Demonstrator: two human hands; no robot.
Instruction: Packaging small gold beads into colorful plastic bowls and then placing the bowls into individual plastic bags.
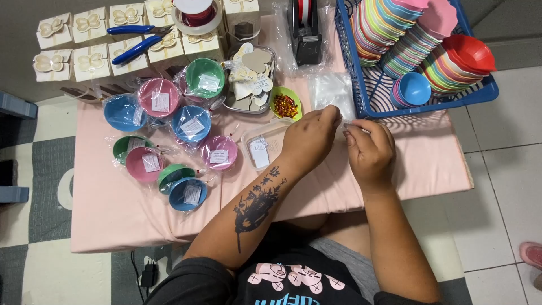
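My left hand (310, 137) and my right hand (370, 149) meet over the pink table (113, 209), fingertips pinched together on a small clear plastic bag (345, 121). A pile of clear bags (332, 90) lies just beyond my fingers. Left of my left hand lies a clear tray of white labels (261, 148). A small green bowl of red and yellow bits (285, 104) stands just beyond it.
Several wrapped coloured bowls (191, 124) cover the table's left half. A blue basket (372, 99) of stacked bowls stands at the back right. Cream boxes (90, 62) with blue pliers (135, 48), a ribbon spool (196, 14), a tape dispenser (307, 34) and a tray of paper hearts (252, 76) line the back.
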